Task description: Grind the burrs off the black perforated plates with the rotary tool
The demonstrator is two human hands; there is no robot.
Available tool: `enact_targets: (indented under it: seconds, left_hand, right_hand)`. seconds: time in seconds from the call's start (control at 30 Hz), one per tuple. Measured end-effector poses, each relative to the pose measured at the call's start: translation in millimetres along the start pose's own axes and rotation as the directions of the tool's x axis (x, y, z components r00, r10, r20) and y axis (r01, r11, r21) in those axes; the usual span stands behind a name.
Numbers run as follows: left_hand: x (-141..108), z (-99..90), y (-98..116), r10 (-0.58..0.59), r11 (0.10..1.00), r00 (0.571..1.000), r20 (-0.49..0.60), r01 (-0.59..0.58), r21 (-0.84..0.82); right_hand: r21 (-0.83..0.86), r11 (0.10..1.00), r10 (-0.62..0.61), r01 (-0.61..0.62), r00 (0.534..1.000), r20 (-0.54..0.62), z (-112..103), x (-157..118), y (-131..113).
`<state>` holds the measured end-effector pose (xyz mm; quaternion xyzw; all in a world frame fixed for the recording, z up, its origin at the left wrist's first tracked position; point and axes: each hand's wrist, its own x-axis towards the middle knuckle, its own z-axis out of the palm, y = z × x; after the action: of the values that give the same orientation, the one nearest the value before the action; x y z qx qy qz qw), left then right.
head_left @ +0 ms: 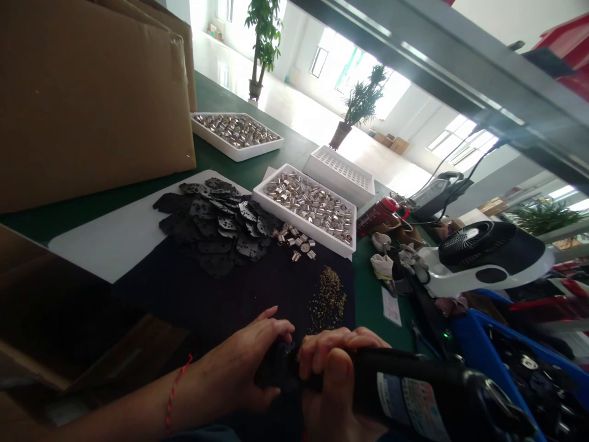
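Head view: right hand (329, 371) gripping black tool (414, 393), fingers closed; long axis slants from lower right toward left hand (248, 353). Dark part (271, 368) just off tool's nose end, left hand nearer, fingers and thumb curved around; too dim to tell if gripped.

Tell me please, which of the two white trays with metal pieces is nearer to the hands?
The tray beside the red bottle, with loose metal pieces at its near side. The other tray is farther back, by the cardboard box.
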<state>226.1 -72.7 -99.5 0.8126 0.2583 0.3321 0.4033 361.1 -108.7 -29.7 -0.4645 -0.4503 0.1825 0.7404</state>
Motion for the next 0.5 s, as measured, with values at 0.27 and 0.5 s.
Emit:
enact_targets:
  seconds: [0.27, 0.5]
  left_hand:
    - [-5, 11.9, -15, 0.063, 0.998, 0.994, -0.09, -0.062, 0.014]
    - [-10, 15.3, -20, 0.051, 0.995, 0.99, -0.133, -0.038, 0.097]
  right_hand:
    - [0.185, 0.976, -0.056, 0.119, 0.948, -0.313, -21, 24, -21]
    - [0.091, 0.993, -0.022, 0.073, 0.883, -0.469, -48, 35, -9]
